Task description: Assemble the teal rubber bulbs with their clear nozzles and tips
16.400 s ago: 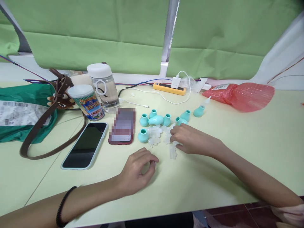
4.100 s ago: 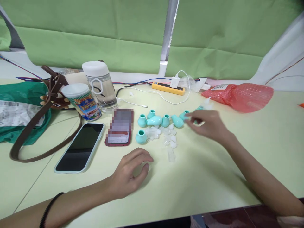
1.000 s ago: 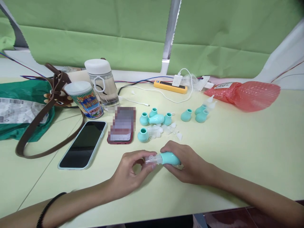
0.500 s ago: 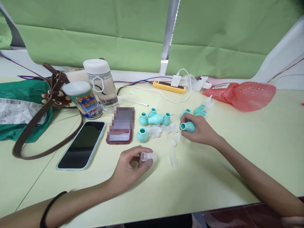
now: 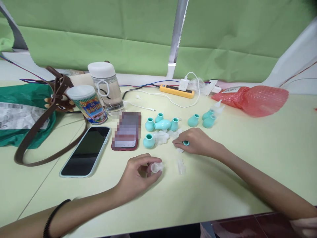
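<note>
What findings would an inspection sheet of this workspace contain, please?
Surface: pale, seamed table.
Handled things: teal bulbs and clear pieces, near the table's middle.
Clutter: two phones, bottle, cup, strap, green bag, red wrap.
Hands: left hand holds a clear tube; right hand, by the clear pieces, holds a bulb.
Cables: white cable at the charger on the power strip; loose plug near the teal bulbs.
Surroundings: green paper behind the table.

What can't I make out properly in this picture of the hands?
All in the head view:
Turquoise bulb: mostly hidden by the right hand.
Clear piece: partly covered by the left hand.
Screen of the red phone: blurred into squares.
Green bag: cut off by the left edge.
Label on the red bag: print too small.
</note>
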`<state>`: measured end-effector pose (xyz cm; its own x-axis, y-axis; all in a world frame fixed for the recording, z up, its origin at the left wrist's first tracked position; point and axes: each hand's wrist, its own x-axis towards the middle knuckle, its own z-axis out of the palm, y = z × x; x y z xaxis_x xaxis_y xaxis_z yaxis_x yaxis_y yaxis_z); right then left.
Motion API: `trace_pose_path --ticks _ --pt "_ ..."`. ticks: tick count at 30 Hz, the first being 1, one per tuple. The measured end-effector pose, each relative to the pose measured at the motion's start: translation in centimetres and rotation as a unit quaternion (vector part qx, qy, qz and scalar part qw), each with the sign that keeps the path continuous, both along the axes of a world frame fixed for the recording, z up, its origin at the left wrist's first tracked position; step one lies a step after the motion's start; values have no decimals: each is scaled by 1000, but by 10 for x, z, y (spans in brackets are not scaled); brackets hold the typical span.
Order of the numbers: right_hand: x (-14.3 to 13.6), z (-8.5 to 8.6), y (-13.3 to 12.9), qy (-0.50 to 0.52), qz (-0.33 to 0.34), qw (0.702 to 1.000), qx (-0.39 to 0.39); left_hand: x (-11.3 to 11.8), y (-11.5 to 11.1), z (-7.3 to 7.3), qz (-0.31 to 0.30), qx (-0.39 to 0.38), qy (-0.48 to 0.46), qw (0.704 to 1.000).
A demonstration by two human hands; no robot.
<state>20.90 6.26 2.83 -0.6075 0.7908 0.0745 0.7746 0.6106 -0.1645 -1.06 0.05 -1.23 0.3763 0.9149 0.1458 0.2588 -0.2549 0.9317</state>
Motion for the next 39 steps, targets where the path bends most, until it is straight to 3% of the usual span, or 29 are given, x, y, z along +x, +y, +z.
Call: trace_pose_path --ticks 6,13,16,19,23,30,39 --pt "-17 9 11 -77 -36 996 -31 1 2 1 2 -35 1 999" --pt "-24 9 14 -76 -57 995 -28 1 2 2 31 -115 -45 992" --pt "-26 10 -1 77 -19 996 -44 0 4 3 31 -178 -92 979" --pt "-31 7 -21 284 57 951 -105 1 5 6 22 -206 -136 969" --pt "-40 0 -34 381 85 908 -153 2 5 8 -9 -197 -145 969" --pt "-40 -4 -35 378 108 913 -108 0 4 5 -16 -193 -154 969" --pt "-43 -10 -37 383 128 914 27 1 4 8 -4 -190 -147 971"
